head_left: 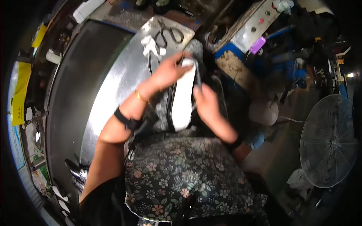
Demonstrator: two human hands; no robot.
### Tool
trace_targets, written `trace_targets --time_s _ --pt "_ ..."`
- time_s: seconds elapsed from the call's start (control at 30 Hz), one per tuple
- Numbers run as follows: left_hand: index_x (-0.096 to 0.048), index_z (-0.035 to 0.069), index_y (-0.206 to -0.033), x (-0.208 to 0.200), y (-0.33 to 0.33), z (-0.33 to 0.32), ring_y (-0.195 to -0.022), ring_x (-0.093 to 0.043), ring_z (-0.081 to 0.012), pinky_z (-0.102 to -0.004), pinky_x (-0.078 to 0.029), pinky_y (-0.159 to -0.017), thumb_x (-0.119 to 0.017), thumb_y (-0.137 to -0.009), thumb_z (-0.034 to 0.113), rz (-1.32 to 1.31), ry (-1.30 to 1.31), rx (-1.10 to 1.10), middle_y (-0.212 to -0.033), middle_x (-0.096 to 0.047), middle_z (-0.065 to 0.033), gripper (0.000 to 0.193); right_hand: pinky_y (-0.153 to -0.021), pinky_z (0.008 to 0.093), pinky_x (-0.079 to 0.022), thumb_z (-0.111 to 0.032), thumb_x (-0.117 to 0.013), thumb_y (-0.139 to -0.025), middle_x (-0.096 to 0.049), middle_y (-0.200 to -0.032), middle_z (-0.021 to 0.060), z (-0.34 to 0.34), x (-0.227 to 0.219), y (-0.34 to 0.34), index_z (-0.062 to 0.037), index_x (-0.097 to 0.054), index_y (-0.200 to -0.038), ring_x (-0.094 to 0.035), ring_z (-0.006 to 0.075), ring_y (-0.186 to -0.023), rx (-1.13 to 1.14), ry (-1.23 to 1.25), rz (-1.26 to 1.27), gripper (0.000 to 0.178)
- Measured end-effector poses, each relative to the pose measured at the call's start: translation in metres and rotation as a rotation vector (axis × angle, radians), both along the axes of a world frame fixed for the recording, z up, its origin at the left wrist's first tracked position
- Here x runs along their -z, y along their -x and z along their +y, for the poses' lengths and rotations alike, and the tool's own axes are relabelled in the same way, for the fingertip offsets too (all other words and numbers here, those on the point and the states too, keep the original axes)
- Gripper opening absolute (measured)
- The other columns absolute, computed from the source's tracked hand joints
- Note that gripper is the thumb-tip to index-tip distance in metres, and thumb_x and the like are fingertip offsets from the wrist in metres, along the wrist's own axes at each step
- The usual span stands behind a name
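Observation:
Over my lap lies a long white insole (183, 96), pointing away from me, with the dark edge of what looks like a black shoe (169, 109) around it. My left hand (169, 71) is closed at the far end, its thumb on the white surface and its other fingers partly hidden behind. Along the right side my right hand (207, 105) pinches the dark edge, thumb up; it is slightly blurred. A floral apron (181, 169) covers my lap beneath. Black-handled scissors (167, 37) lie on the metal bench top beyond my left hand, beside a crumpled white scrap (151, 46).
A shiny metal bench top (113, 86) and a dark conveyor belt (71, 90) run along my left. Black shoes (77, 174) and white insoles (62, 199) sit at lower left. A large fan (330, 141) stands right; a control panel (256, 26) is at far right.

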State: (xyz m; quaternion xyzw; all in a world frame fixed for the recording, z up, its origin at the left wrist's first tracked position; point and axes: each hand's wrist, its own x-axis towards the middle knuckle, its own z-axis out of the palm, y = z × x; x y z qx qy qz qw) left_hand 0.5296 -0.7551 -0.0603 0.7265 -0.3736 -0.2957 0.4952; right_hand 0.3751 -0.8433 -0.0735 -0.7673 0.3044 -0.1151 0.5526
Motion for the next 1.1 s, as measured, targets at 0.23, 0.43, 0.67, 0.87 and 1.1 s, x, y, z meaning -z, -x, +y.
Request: trace_targets --time_s 0.23,0.43,0.67,0.87,1.1 --pt "-0.050 0.006 -0.129 0.016 0.021 0.019 -0.096 -0.052 -0.0065 -0.0209 -0.043 -0.085 -0.058 -0.097 0.018 0.545 0.096 -0.055 -0.107 -0.057 0.0000 0.035 -0.097 0.0314 -0.046 -0.046 -0.053 -0.097 -0.060 -0.124 0.0051 -0.021 0.041 0.024 -0.0037 -0.048 -0.135 -0.057 0.0147 -0.111 0.004 -1.233 -0.080 0.058" --pt "-0.046 0.007 -0.133 0.033 0.022 0.024 -0.091 -0.053 -0.0072 -0.0217 -0.045 -0.081 -0.055 -0.099 0.018 0.611 0.204 0.037 -0.103 -0.058 -0.0008 0.036 -0.094 0.0330 -0.047 -0.064 -0.029 -0.097 -0.061 -0.125 0.0091 -0.005 0.060 0.023 -0.0016 -0.049 -0.136 -0.059 0.0193 -0.109 0.013 -1.317 -0.164 0.076" --pt "-0.046 0.006 -0.131 0.048 0.015 0.009 -0.084 -0.050 -0.0049 -0.0193 -0.044 -0.074 -0.052 -0.100 0.016 0.292 0.125 0.024 -0.098 -0.058 0.0006 0.033 -0.086 0.0389 -0.050 -0.043 -0.024 -0.104 -0.065 -0.102 0.0262 -0.001 0.046 0.006 0.0051 -0.058 -0.115 -0.064 0.0356 -0.098 -0.156 -0.128 0.115 0.060" --pt "-0.047 0.004 -0.128 0.061 0.000 -0.006 -0.086 -0.051 -0.0077 -0.0220 -0.045 -0.075 -0.054 -0.099 0.018 0.164 0.080 0.077 -0.099 -0.059 -0.0029 0.034 -0.087 0.0515 -0.048 -0.031 -0.036 -0.100 -0.063 -0.104 0.0288 -0.008 0.049 0.010 0.0044 -0.053 -0.119 -0.061 0.0447 -0.097 -0.155 0.566 0.316 0.044" --pt "-0.038 -0.004 -0.141 0.032 0.019 0.005 -0.132 -0.041 -0.0211 -0.0347 -0.028 -0.113 -0.039 -0.103 0.032 1.122 0.388 -0.142 -0.143 -0.045 -0.0113 0.052 -0.110 0.0353 -0.030 -0.036 -0.042 -0.102 -0.037 -0.146 0.0178 0.002 0.045 0.026 -0.0035 -0.006 -0.152 -0.035 0.0273 -0.135 -0.123 -0.492 -0.145 0.069"
